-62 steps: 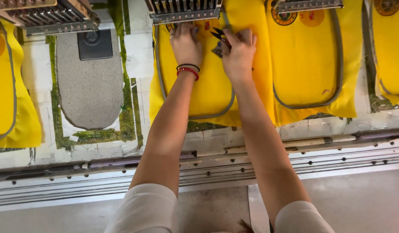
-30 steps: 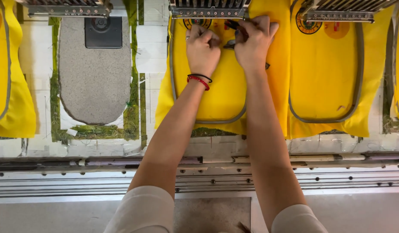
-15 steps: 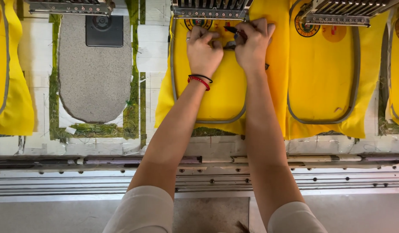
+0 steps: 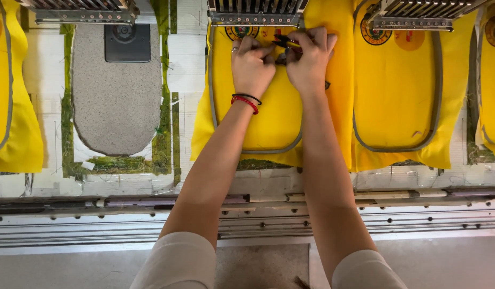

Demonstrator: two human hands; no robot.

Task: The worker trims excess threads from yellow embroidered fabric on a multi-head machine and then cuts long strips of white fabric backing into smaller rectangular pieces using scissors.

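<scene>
Left hand: left hand (image 4: 251, 63) curled in a loose fist, fingertips pinched down on the yellow fabric (image 4: 269, 115); whether anything sits inside the pinch cannot be told. Red and black wristbands (image 4: 246, 101) just behind it.
Right hand: right hand (image 4: 309, 60) closed around small black snips (image 4: 284, 43); only the dark tip shows, poking out toward the left hand.
Relation: the two hands nearly touch, knuckles facing. Snip tip lies between them, long axis running across, from right hand toward left. Right hand holds the tool; left hand is the nearer one to the tip's working end.
Work spot: on the fabric directly under both hands, just this side of the round embroidered badge (image 4: 240, 32), which is half hidden by the left fingers.
Beyond the hands: needle head (image 4: 255, 12), close above the knuckles.
Around the hands: grey hoop frame (image 4: 269, 149) rings the fabric, its curved end back toward the forearms.
Off to the left: bare grey oval pad (image 4: 116, 99), well apart.
Off to the right: a second yellow hooped panel (image 4: 397, 96), beside the right forearm.
</scene>
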